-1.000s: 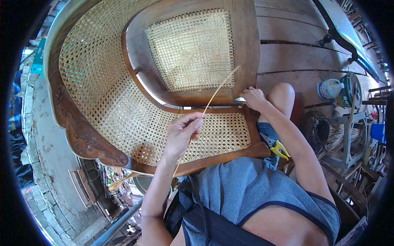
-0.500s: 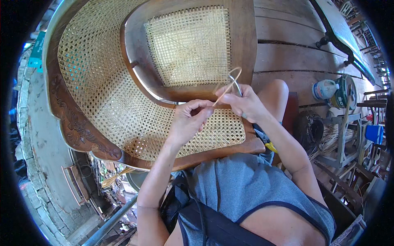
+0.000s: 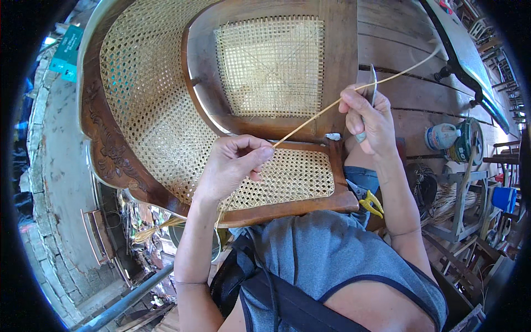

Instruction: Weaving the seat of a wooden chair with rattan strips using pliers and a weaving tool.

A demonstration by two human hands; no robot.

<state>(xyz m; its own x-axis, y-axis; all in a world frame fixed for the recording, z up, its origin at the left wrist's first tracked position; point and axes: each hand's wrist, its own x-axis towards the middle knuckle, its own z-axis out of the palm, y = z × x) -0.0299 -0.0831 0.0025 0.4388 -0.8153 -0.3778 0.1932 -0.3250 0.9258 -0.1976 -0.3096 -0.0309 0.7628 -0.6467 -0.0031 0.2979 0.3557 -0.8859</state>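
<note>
"Cane strip (image 3: 315, 117) — where do we have it?"

"Left to right, it runs from our left hand (image 3: 235, 166), pinched tight on it above the near woven panel (image 3: 301, 180), to our right hand (image 3: 374, 120), and its loose end reaches off to the far right."

"And our right grip?"

"Closed around a knife (image 3: 374, 77), with the strip crossing the blade — we'd judge that we're at scraping or thinning."

"What would the next move call for?"

"A firm left pinch, we think, and a steady blade angle, lest we nick the strip."
</note>
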